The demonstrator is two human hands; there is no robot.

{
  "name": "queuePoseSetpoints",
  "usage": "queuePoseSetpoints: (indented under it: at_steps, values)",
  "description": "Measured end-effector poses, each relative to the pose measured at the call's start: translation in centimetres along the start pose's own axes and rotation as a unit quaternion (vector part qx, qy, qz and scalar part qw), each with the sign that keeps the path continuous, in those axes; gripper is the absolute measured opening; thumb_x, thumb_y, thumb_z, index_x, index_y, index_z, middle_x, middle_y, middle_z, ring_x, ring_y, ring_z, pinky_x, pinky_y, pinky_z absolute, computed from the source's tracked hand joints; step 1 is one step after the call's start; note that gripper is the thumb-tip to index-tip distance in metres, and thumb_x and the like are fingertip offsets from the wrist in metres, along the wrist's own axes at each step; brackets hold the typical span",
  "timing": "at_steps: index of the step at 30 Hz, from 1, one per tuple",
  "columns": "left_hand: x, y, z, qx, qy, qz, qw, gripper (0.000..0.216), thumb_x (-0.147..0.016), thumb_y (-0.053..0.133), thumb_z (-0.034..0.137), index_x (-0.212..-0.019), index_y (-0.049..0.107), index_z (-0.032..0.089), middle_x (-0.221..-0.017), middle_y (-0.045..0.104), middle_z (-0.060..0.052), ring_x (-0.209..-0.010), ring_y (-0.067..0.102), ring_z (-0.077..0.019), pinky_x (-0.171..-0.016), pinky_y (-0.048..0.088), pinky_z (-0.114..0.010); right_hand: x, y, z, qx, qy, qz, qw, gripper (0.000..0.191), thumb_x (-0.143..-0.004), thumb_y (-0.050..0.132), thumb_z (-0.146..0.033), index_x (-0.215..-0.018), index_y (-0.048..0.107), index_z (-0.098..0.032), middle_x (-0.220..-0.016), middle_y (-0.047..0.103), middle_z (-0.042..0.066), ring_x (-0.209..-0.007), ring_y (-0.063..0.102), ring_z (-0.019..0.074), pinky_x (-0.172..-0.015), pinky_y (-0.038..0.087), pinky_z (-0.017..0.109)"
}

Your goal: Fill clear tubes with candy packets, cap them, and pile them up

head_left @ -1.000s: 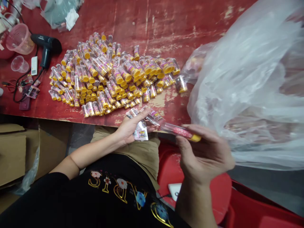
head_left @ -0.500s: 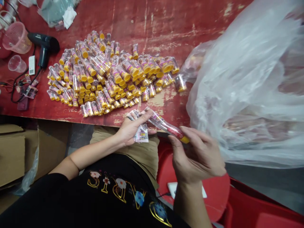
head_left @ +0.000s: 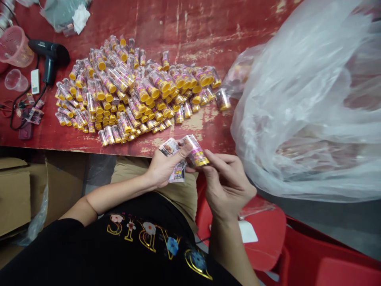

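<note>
My left hand (head_left: 160, 167) is closed on a few flat printed plastic sleeves (head_left: 177, 174), its thumb pressing the upper end of a small clear tube (head_left: 195, 150). A printed sleeve in pink and white surrounds this tube, which has a yellow end. At that yellow end, the thumb and fingertips of my right hand (head_left: 228, 186) pinch the tube. Both hands are over my lap, just off the table's front edge. Beyond them lies a large pile of similar yellow-ended tubes (head_left: 154, 89) with printed sleeves.
On the worn red table (head_left: 208, 24) lie a dark hair dryer (head_left: 50, 55), a pink basket (head_left: 18, 45) and a clear cup (head_left: 16, 80) at left. A big translucent plastic bag (head_left: 268, 107) fills the right. Below are cardboard boxes (head_left: 14, 194) and a red stool (head_left: 262, 238).
My right hand has moved left toward my left hand. The long tube-and-sleeve shape between them is now short, with the sleeve around the tube. The view has shifted slightly.
</note>
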State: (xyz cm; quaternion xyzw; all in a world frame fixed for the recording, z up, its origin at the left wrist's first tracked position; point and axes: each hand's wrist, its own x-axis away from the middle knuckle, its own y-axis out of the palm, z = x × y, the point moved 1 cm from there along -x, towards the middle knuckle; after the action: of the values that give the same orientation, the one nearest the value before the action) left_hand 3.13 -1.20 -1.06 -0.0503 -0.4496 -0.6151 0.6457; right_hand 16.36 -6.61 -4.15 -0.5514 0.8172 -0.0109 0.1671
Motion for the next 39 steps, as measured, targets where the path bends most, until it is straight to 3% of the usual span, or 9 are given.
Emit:
queuePoseSetpoints:
  at_steps: [5, 11, 16, 23, 27, 31, 34, 37, 39]
  values:
    - [0.1, 0.1, 0.3, 0.004, 0.030, -0.009, 1.000, 0.071, -0.052, 0.103, 0.048, -0.107, 0.070, 0.017, -0.089, 0.073, -0.001, -0.067, 0.069, -0.0130, -0.057, 0.059, -0.024, -0.6, -0.2, -0.8, 0.063, -0.080, 0.024, 0.995, 0.037, -0.090, 0.076, -0.014, -0.122, 0.080, -0.034, -0.094, 0.076, 0.003, -0.080, 0.071, 0.0160, -0.070, 0.060, 0.032]
    - [-0.2, 0.1, 0.4, -0.012, 0.015, -0.018, 1.000, 0.082, -0.055, 0.103, 0.044, -0.123, 0.065, 0.017, -0.092, 0.073, 0.000, -0.069, 0.070, -0.0126, -0.056, 0.059, -0.022, -0.6, 0.2, -0.7, 0.094, -0.113, 0.064, 0.987, 0.040, -0.087, 0.079, -0.009, -0.119, 0.082, -0.031, -0.093, 0.077, 0.001, -0.077, 0.072, 0.0130, -0.071, 0.059, 0.027]
    - [-0.4, 0.0, 0.1, -0.009, 0.020, -0.025, 0.999, 0.081, -0.057, 0.102, 0.045, -0.124, 0.064, 0.017, -0.097, 0.073, -0.001, -0.071, 0.071, -0.0138, -0.055, 0.061, -0.024, -0.6, 0.4, -0.1, 0.094, -0.126, 0.079, 0.984, 0.045, -0.084, 0.080, -0.004, -0.119, 0.082, -0.032, -0.093, 0.078, 0.001, -0.079, 0.072, 0.0123, -0.074, 0.057, 0.026]
    - [-0.7, 0.4, 0.0, 0.004, 0.012, -0.023, 1.000, 0.074, -0.060, 0.102, 0.039, -0.122, 0.067, 0.016, -0.092, 0.073, 0.001, -0.067, 0.070, -0.0119, -0.054, 0.060, -0.022, -0.4, 0.4, -0.3, 0.120, -0.121, 0.097, 0.981, 0.027, -0.087, 0.079, -0.011, -0.110, 0.084, -0.025, -0.089, 0.078, 0.003, -0.077, 0.073, 0.0156, -0.072, 0.059, 0.031]
    - [-1.9, 0.3, -0.2, 0.015, -0.031, 0.011, 0.999, 0.060, -0.078, 0.092, 0.037, -0.127, 0.066, 0.015, -0.094, 0.077, -0.005, -0.070, 0.074, -0.0140, -0.058, 0.060, -0.021, -1.5, 1.2, 3.0, 0.082, -0.037, 0.127, 0.988, 0.015, -0.090, 0.077, -0.024, -0.104, 0.084, -0.022, -0.088, 0.076, 0.004, -0.077, 0.072, 0.0163, -0.070, 0.058, 0.031]
    - [-3.0, 0.0, -0.3, 0.039, -0.083, 0.056, 0.994, 0.038, -0.097, 0.073, 0.027, -0.130, 0.062, 0.012, -0.099, 0.081, -0.012, -0.080, 0.080, -0.0196, -0.067, 0.064, -0.026, -4.8, 3.4, 8.5, 0.103, 0.040, 0.194, 0.975, 0.024, -0.093, 0.070, -0.038, -0.096, 0.081, -0.017, -0.087, 0.075, 0.006, -0.070, 0.068, 0.0160, -0.066, 0.057, 0.032]
    - [-2.9, -0.3, 0.0, 0.043, -0.091, 0.074, 0.992, 0.035, -0.101, 0.061, 0.013, -0.136, 0.058, 0.012, -0.104, 0.081, -0.015, -0.088, 0.081, -0.0213, -0.073, 0.066, -0.028, -7.3, 4.3, 9.9, 0.141, 0.036, 0.132, 0.980, 0.029, -0.093, 0.065, -0.041, -0.097, 0.080, -0.016, -0.087, 0.076, 0.008, -0.068, 0.067, 0.0166, -0.067, 0.058, 0.033]
    - [-2.7, -1.0, 0.6, 0.024, -0.077, 0.091, 0.993, 0.031, -0.103, 0.057, 0.012, -0.134, 0.058, 0.010, -0.105, 0.081, -0.016, -0.086, 0.082, -0.0208, -0.070, 0.066, -0.027, -9.6, 1.8, 8.4, 0.148, -0.017, 0.077, 0.986, 0.032, -0.097, 0.062, -0.041, -0.113, 0.078, -0.019, -0.100, 0.078, 0.010, -0.075, 0.070, 0.0181, -0.071, 0.059, 0.034]
    - [-2.8, -1.5, 1.1, -0.002, -0.067, 0.104, 0.992, 0.023, -0.104, 0.057, 0.015, -0.126, 0.062, 0.009, -0.102, 0.081, -0.016, -0.080, 0.081, -0.0188, -0.065, 0.065, -0.024, -11.7, -1.8, 7.7, 0.194, -0.040, 0.140, 0.970, 0.034, -0.101, 0.055, -0.039, -0.121, 0.074, -0.020, -0.107, 0.076, 0.011, -0.084, 0.070, 0.0206, -0.078, 0.058, 0.037]
